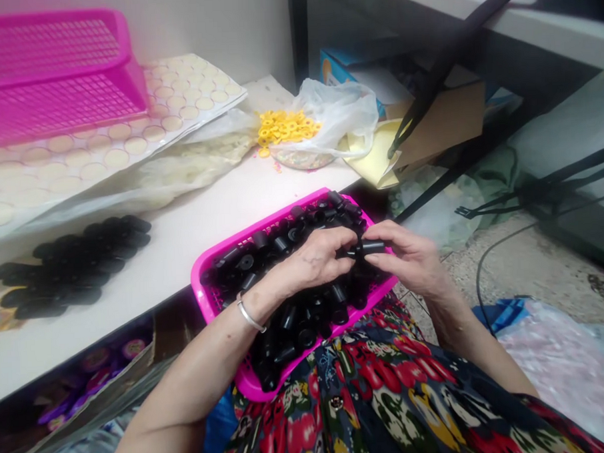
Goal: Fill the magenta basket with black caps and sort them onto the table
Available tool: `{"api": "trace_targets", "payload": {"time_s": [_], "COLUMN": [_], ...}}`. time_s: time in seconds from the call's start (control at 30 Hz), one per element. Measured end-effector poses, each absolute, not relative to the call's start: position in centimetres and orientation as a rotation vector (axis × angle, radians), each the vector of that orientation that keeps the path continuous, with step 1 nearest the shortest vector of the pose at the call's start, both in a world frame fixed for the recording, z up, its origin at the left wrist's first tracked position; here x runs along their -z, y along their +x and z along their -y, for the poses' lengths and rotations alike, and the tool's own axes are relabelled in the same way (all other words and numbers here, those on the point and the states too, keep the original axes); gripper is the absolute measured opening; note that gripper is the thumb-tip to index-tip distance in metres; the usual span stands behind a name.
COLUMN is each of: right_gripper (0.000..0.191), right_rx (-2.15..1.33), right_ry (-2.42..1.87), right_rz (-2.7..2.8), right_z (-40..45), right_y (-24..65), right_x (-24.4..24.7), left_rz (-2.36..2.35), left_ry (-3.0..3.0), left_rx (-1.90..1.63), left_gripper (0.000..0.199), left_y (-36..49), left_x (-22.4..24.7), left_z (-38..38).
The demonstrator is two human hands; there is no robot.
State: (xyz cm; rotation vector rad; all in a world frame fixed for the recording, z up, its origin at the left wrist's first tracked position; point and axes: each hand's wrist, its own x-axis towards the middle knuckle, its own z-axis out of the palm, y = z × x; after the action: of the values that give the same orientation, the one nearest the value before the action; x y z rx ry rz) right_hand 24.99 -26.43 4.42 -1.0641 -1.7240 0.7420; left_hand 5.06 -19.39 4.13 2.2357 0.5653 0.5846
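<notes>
A pink basket (203, 274) full of small black plastic cylinders (288, 315) rests on my lap. Over its right end, my right hand (413, 256) pinches a short black tube (374, 248) between thumb and fingers. My left hand (323, 257), with a silver bangle on the wrist, is closed at the tube's left end. Its fingertips grip a small black part there, mostly hidden by the fingers. Whether the two black pieces are joined, I cannot tell.
On the white table (183, 258) to the left lie rows of black cylinders (83, 263). Behind them are sheets of round stickers (191, 91) under a second pink basket (60, 77). Yellow rings (285, 128) spill from a plastic bag (337, 115). Black straps (545, 186) hang at the right.
</notes>
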Motion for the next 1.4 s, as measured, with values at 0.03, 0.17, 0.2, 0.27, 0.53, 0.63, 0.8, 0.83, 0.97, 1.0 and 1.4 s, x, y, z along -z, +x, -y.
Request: {"api": "trace_targets", "payload": {"time_s": [0.03,0.17,0.2,0.27,0.53,0.63,0.8,0.83,0.97,1.0,1.4], "right_gripper": [0.021,0.027,0.028,0.027,0.024,0.024,0.025,0.025,0.027,0.028,0.03], "right_rx": [-0.741,-0.794,-0.818,-0.862,-0.858,-0.818,-0.745,-0.725,-0.701,-0.714,-0.733], "right_ry": [-1.064,-1.175,-1.201,-1.228,-1.238,-1.236,-1.201,-1.193,-1.158,-1.145,-1.012], "right_rz": [1.74,1.655,1.616,1.57,1.502,1.5,1.491,1.501,1.554,1.563,1.736], "right_z": [26.3,26.0,25.9,25.8,25.6,25.5,25.4,25.4,25.4,25.4,25.7], "right_y": [24.7,24.1,24.0,24.0,24.7,25.3,25.9,25.9,26.2,26.3,25.2], "right_x": [-4.6,-4.4,-4.2,-3.8,-2.7,-2.4,-2.2,-2.3,-2.4,-2.5,-4.1], "left_rz": [-0.602,-0.744,-0.753,-0.717,-0.784,-0.98,-0.989,-0.961,-0.982,-1.008,-0.775], "left_ry": [2.193,2.134,2.163,2.252,2.599,2.687,2.69,2.645,2.309,2.211,2.03], "left_rx": [-0.609,-0.593,-0.565,-0.503,-0.318,-0.257,-0.237,-0.277,-0.419,-0.443,-0.716], "left_gripper": [0.021,0.037,0.033,0.025,0.028,0.027,0.021,0.025,0.028,0.028,0.071], "left_y": [5.0,5.2,5.2,5.3,6.8,7.9,8.5,8.5,8.3,8.3,7.0], "left_x": [-4.0,-3.3,-3.0,-2.6,-2.6,-3.1,-3.1,-3.0,-2.4,-2.3,-2.8], "left_z": [19.4,19.3,19.3,19.1,20.5,21.9,23.0,22.9,22.2,22.0,21.8]}}
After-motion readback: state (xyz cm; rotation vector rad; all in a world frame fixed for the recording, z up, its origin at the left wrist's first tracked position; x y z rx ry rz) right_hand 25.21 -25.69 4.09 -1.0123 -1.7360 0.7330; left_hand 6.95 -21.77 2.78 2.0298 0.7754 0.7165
